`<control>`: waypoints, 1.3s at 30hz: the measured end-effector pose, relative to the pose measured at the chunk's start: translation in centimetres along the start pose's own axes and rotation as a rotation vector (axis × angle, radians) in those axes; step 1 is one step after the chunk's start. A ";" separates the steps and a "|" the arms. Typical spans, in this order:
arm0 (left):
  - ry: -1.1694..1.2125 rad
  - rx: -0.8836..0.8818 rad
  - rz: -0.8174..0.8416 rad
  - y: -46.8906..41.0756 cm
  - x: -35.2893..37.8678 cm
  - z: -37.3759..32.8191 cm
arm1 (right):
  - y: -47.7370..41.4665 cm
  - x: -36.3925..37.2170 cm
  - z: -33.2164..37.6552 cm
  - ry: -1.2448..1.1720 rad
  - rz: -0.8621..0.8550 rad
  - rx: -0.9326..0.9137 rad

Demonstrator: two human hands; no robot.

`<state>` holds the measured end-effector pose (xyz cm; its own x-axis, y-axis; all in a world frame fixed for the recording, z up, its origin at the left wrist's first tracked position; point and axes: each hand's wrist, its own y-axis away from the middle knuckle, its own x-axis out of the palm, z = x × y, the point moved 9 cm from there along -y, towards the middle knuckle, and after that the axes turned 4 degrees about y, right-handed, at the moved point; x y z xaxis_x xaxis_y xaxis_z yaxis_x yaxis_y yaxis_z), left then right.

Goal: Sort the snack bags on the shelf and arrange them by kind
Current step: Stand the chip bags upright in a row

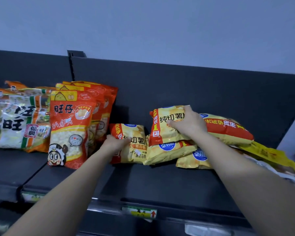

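My left fingers [126, 139] pinch a chip bag [136, 151] just right of the red pouches [70, 126] | my right fingers [187, 110] clasp the top chip bag [165, 133] farther right | risk: tugging it could slide the slick pile [169, 153] beneath off the shelf [160, 181].

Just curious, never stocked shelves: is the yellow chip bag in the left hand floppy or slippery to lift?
Probably light: the yellow chip bag looks puffed with air. Likely slippery: its film shines. It may buckle where the left hand grips its edge.
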<state>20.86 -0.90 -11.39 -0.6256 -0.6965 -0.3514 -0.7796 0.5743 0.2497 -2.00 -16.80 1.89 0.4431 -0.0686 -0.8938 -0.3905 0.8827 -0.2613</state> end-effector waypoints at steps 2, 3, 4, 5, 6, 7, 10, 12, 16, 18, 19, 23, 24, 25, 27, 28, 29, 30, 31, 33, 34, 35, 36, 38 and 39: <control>0.005 0.027 -0.012 -0.3 0.1 -0.4 | -0.3 0.0 0.4 -0.042 0.001 -0.033; 0.011 0.047 -0.018 -0.4 0.1 -0.8 | -0.4 -0.2 0.6 -0.063 -0.010 -0.050; 0.025 0.066 -0.019 -0.4 0.2 -1.2 | -0.5 -0.6 0.9 -0.084 -0.027 -0.065; 0.037 0.089 -0.021 -0.4 0.2 -1.7 | -0.6 -0.9 1.2 -0.102 -0.046 -0.076; 0.044 0.115 -0.023 -0.4 0.1 -2.2 | -0.7 -1.2 1.4 -0.112 -0.064 -0.088; 0.052 0.145 -0.030 -0.3 0.0 -2.7 | -0.7 -1.4 1.7 -0.116 -0.081 -0.101; 0.063 0.248 -0.057 -0.1 -0.5 -4.2 | -0.5 -2.4 1.8 -0.163 -0.184 -0.134; 0.054 0.330 -0.081 0.1 -0.7 -5.1 | 0.0 -3.0 1.7 -0.242 -0.275 -0.152; 0.078 0.463 -0.107 0.3 -1.2 -5.8 | 1.1 -2.5 1.7 -0.358 -0.320 -0.166; 0.112 0.481 -0.109 0.1 -1.5 -5.6 | 1.4 -2.0 1.7 -0.364 -0.302 -0.162; 0.128 0.487 -0.108 0.0 -1.6 -5.5 | 1.4 -1.7 1.7 -0.361 -0.291 -0.158; 0.164 0.530 -0.085 -0.7 -1.6 -6.2 | 1.6 -1.2 1.5 -0.355 -0.297 -0.150; 0.174 0.537 -0.072 -0.9 -1.5 -6.4 | 1.6 -1.4 1.4 -0.371 -0.308 -0.143; 0.175 0.536 -0.060 -1.2 -1.4 -6.4 | 1.5 -1.5 1.3 -0.391 -0.320 -0.132; 0.128 0.519 -0.039 -1.8 -1.0 -6.1 | 1.5 -1.6 1.0 -0.416 -0.344 -0.109; 0.083 0.505 -0.040 -2.1 -0.8 -6.0 | 1.5 -1.6 0.8 -0.423 -0.354 -0.097; 0.026 0.486 -0.056 -2.5 -0.7 -5.8 | 1.5 -1.5 0.7 -0.429 -0.364 -0.088; -0.038 0.465 -0.087 -2.9 -0.8 -5.6 | 1.5 -1.4 0.5 -0.433 -0.373 -0.081; -0.099 0.446 -0.121 -3.2 -0.8 -5.5 | 1.5 -1.3 0.4 -0.435 -0.379 -0.076; -0.153 0.443 -0.139 -3.6 -0.6 -5.9 | 1.4 -1.2 0.3 -0.435 -0.391 -0.072; -0.152 0.460 -0.121 -3.8 -0.2 -6.3 | 1.3 -1.2 0.3 -0.435 -0.395 -0.073; -0.153 0.476 -0.104 -4.0 0.2 -6.6 | 1.3 -1.3 0.3 -0.437 -0.397 -0.075; -0.165 0.486 -0.101 -4.2 0.5 -6.9 | 1.2 -1.3 0.3 -0.439 -0.395 -0.075; -0.203 0.482 -0.127 -4.7 0.6 -7.1 | 1.0 -1.2 0.2 -0.439 -0.384 -0.078; -0.215 0.469 -0.144 -5.0 0.4 -7.0 | 0.9 -1.2 0.1 -0.436 -0.380 -0.081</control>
<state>24.28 -7.09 -6.48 -0.4545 -0.7069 -0.5420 -0.7304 0.6441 -0.2275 -2.79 -15.84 2.76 0.8489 -0.1603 -0.5037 -0.1921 0.7942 -0.5765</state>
